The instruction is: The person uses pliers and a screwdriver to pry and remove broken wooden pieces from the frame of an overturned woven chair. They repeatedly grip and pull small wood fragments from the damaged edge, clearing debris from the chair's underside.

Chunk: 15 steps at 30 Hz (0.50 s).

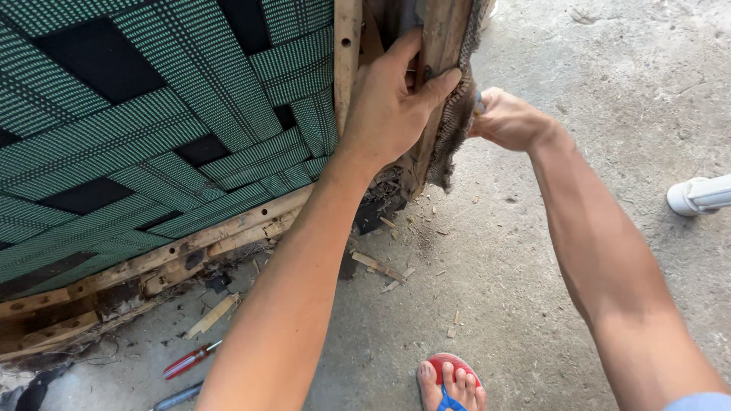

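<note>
An old wooden furniture frame (228,232) with green woven webbing (152,129) stands tipped on the concrete floor. My left hand (392,99) grips the frame's upright corner post (445,46), thumb wrapped around its edge. A strip of worn, dark patterned fabric (455,129) hangs off that post. My right hand (506,118) is closed behind the fabric's edge; a bit of pale blue shows at the fingers, and what it holds is hidden.
A red-handled screwdriver (189,361) and a grey tool (177,397) lie on the floor at lower left. Wood splinters (381,268) litter the ground under the frame. My foot in a red and blue sandal (451,382) stands at the bottom. A white object (700,194) lies at right.
</note>
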Each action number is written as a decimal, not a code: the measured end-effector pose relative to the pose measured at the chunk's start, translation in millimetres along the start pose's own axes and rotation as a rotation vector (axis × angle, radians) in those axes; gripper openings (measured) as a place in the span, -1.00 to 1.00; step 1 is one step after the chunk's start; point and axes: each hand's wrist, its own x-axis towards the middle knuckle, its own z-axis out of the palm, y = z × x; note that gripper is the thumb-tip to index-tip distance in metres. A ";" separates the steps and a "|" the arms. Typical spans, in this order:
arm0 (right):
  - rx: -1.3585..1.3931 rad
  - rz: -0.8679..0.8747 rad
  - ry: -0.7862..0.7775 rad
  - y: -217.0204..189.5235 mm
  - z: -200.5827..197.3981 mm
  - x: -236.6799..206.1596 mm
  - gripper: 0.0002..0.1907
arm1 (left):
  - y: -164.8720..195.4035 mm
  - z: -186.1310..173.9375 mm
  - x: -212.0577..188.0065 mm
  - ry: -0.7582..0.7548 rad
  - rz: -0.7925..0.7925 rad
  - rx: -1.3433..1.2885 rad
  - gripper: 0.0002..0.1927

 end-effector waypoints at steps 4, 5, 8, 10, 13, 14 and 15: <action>0.075 0.023 -0.169 -8.8 1.3 23.6 -0.91 | -2.4 -3.2 -0.8 0.066 0.222 -0.019 -0.55; 0.069 0.002 -0.176 -9.1 3.5 23.8 -0.91 | -2.2 -4.4 -1.0 0.074 0.188 0.057 -0.54; -0.205 -0.133 0.020 -2.8 16.5 6.0 -0.90 | 0.3 -5.3 -0.1 0.048 0.034 0.176 -0.50; -0.530 -0.323 0.330 6.3 34.2 -14.6 -0.85 | 2.6 -4.2 0.3 0.032 -0.057 0.192 -0.49; -0.849 -0.554 0.765 18.5 66.9 -45.4 -0.80 | 4.1 -2.5 2.1 0.029 -0.124 0.195 -0.48; -0.788 -0.494 0.778 20.8 77.5 -52.7 -0.78 | 3.9 -1.8 2.0 0.017 -0.145 0.204 -0.47; -0.729 -0.432 0.791 21.3 86.0 -58.3 -0.76 | 3.6 -1.1 1.8 0.004 -0.166 0.211 -0.46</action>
